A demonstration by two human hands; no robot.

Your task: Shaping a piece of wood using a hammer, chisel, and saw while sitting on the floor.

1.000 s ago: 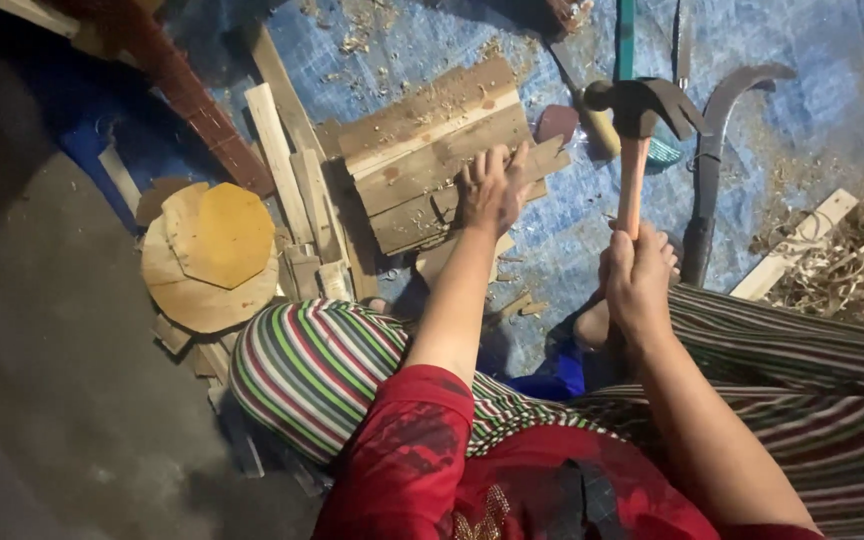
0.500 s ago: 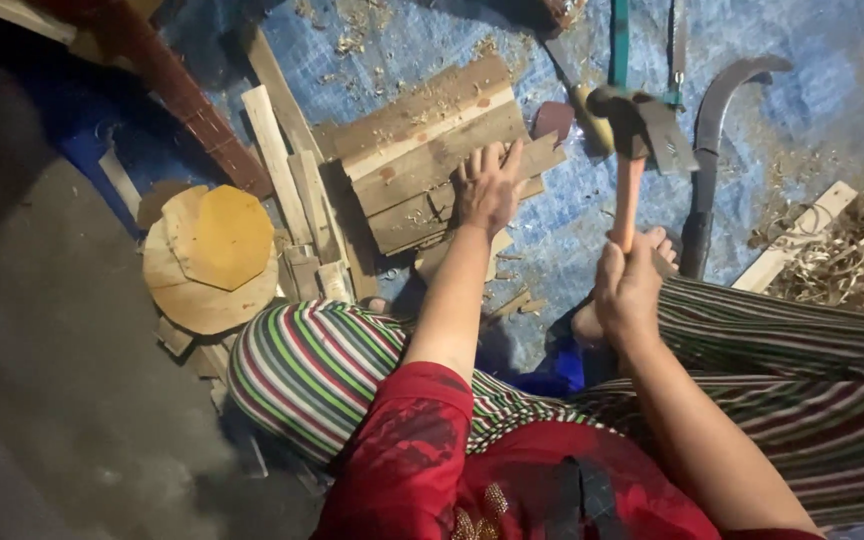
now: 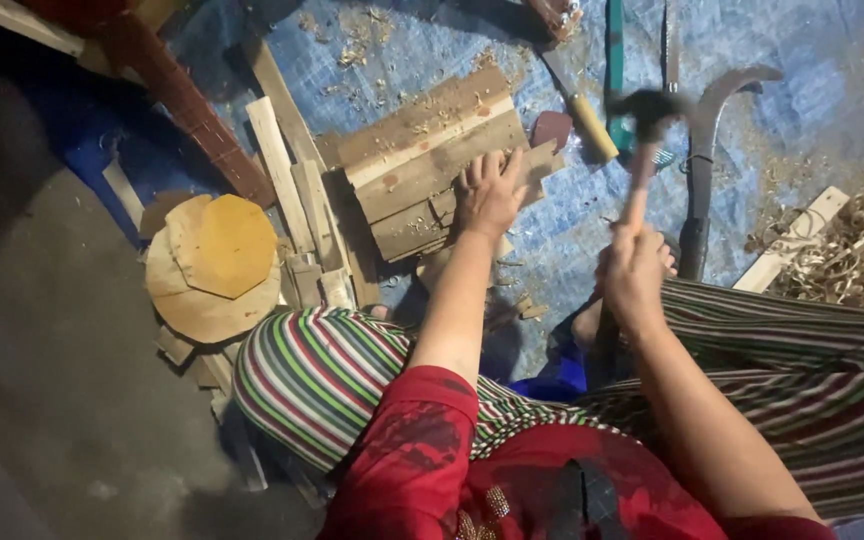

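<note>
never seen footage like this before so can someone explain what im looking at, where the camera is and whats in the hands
There is no machine here: a person works with two bare hands, and the one picture comes from a camera worn on that person's head, looking down. That is why you see the red top and striped trousers at the bottom.

The person sits on a blue tarp strewn with wood shavings. The left hand presses flat on a block of wooden boards. The right hand grips the wooden handle of a hammer, raised with its dark head up.

Around them lie loose wooden slats, a stack of rounded wooden discs, a curved-bladed knife and a tool with a pale wooden handle.
</note>
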